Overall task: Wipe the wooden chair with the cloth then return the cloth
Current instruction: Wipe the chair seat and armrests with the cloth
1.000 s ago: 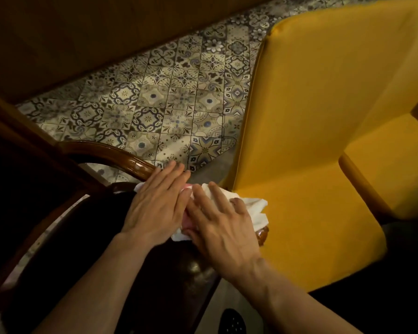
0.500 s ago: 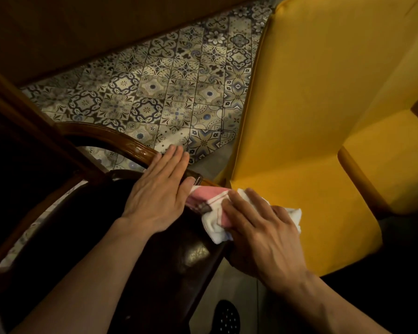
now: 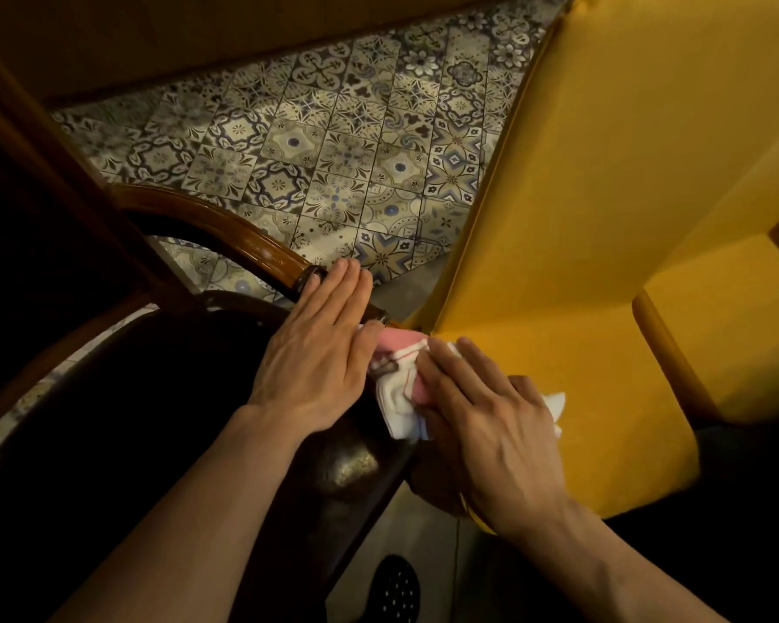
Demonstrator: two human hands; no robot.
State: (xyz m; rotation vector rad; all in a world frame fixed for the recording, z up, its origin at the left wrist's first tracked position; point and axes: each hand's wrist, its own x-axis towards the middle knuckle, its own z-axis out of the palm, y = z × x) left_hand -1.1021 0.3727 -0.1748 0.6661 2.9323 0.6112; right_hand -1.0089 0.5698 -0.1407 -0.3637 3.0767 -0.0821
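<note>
Cloth [image 3: 401,388]: pulled out from under both palms to the wooden chair [image 3: 226,231]'s front corner, beside the yellow seat [image 3: 581,263].
Right hand [image 3: 491,424]: fingers curled, gripping cloth.
Left hand [image 3: 320,353]: flat, fingers released, bracing armrest.
Meaning: wiping continues; return pending.

Left hand [image 3: 315,353] lies flat on a dark wooden chair [image 3: 226,231]; right hand [image 3: 486,424] presses a pink-and-white cloth [image 3: 399,379] on its edge, beside a yellow seat [image 3: 603,218].
</note>
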